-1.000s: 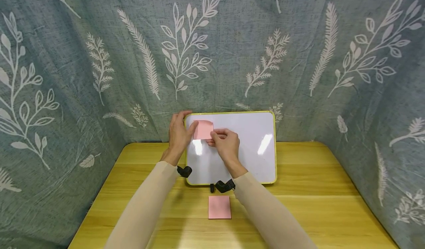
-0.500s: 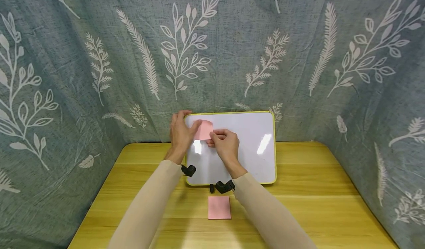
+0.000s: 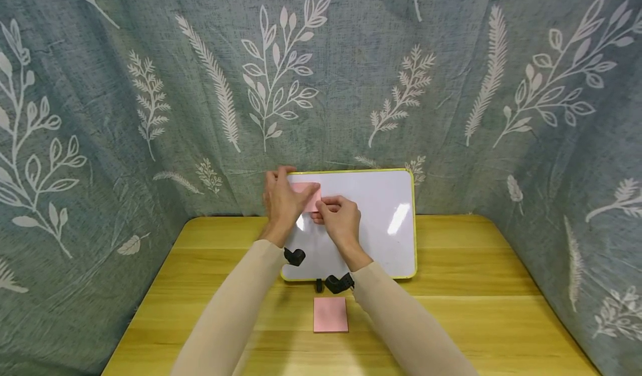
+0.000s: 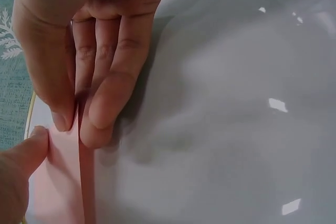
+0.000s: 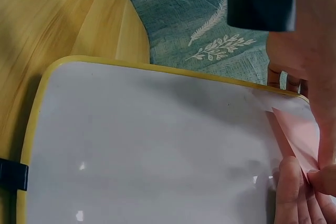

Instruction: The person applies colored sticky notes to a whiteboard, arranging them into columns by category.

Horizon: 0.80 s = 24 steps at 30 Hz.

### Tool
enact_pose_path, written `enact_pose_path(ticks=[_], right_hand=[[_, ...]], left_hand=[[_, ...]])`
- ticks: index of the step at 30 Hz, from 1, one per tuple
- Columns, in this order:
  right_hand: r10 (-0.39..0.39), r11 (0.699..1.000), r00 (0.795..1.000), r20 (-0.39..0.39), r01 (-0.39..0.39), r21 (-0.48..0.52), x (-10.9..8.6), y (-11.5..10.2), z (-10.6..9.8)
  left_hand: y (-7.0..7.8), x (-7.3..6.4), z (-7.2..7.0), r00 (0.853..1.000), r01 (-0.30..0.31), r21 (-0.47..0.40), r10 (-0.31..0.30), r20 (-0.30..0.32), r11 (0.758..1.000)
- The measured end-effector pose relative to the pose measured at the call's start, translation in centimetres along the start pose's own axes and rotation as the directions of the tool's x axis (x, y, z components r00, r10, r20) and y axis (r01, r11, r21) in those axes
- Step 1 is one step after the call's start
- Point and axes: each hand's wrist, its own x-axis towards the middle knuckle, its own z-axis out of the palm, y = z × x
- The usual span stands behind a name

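A whiteboard [image 3: 376,225] with a yellow rim leans against the curtain. On its upper left lies a pink sticky note [image 3: 314,202], lower right side lifting off the surface in the left wrist view. My left hand [image 3: 285,202] holds the board's top left corner, fingers bent behind the edge. Its thumb [image 4: 26,153] stretches across the front and presses on the note. With thumb and fingertips my right hand [image 3: 341,220] pinches the note's lower right corner; its other fingers [image 4: 105,56] lie close to the board. The left hand covers part of the note.
A pad of pink sticky notes [image 3: 330,315] lies on the wooden table [image 3: 466,264] in front of the board. A black clip [image 3: 319,285] sits at the board's bottom edge. A leaf-patterned curtain [image 3: 341,86] encloses the table's back and sides.
My left thumb has slid right along the note's upper part, the left hand and forearm shifting right with it. The note's curled top edge now lies flatter. My right hand keeps its pinch.
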Motion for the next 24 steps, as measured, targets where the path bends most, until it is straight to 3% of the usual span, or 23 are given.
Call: enact_pose_path(ticks=[7,18,24], right_hand=[[-0.02,1.0,1.0,-0.007,0.02,-0.01,-0.04,-0.04,0.23],[-0.023,1.0,1.0,0.0,0.023,-0.014,-0.15,0.17,0.28],[-0.024,1.0,1.0,-0.002,0.024,-0.016,-0.14,0.31,0.19]], left_hand=[[0.36,0.18,0.61,1.0,0.027,0.005,-0.027,-0.014,1.0],[-0.1,0.62,0.78,0.998,0.062,-0.07,-0.064,-0.025,0.996],[-0.6,0.92,0.42,0.999,0.041,-0.127,-0.043,-0.018,0.991]])
